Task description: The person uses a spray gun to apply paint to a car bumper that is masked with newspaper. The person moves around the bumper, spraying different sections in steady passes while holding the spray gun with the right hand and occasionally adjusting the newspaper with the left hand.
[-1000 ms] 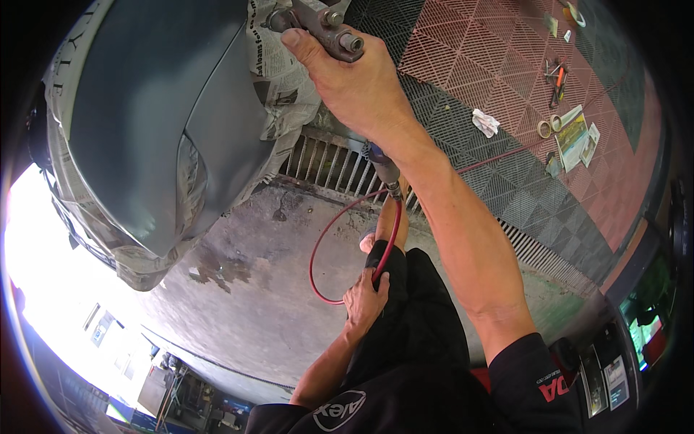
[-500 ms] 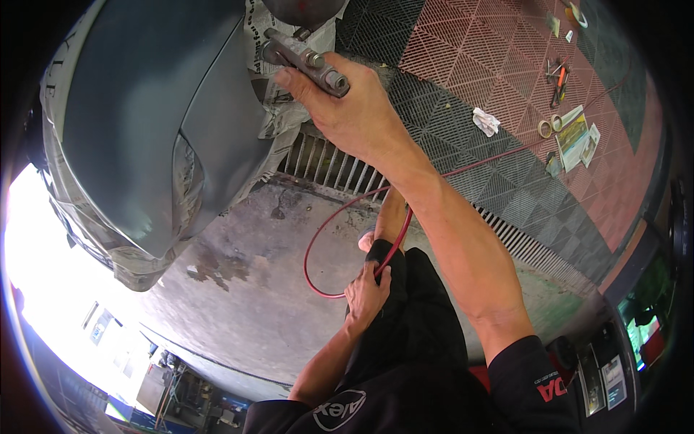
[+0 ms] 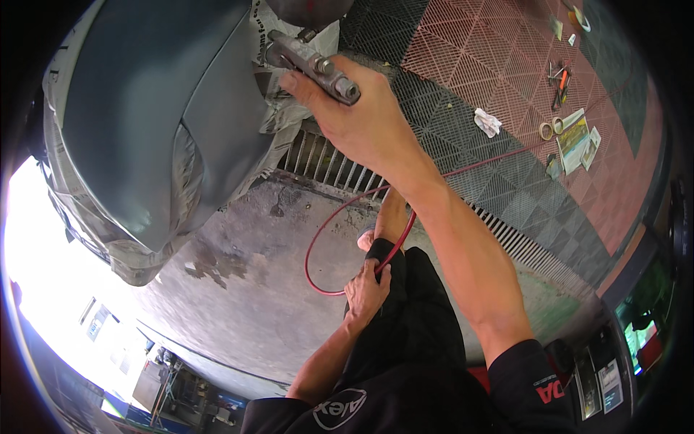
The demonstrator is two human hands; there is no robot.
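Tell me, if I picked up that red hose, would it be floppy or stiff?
The red hose probably bends but feels springy: it curves in a smooth loop beside the left hand. It looks thin, so it's likely light. Its far part lies across the floor tiles, so it might drag if pulled.

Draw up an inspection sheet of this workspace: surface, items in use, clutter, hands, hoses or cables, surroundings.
Surface: concrete, a drain grate and red and dark slatted tiles.
Items in use: spray gun beside a grey panel with newspaper along its lower edge.
Clutter: on the tiles, a crumpled white tissue, tape rolls, papers and small tools.
Hands: right grips the spray gun; left holds the hose.
Cables: nothing seen; a red hose loops beside the left hand, its join to the gun hidden.
Surroundings: strong glare at far left.
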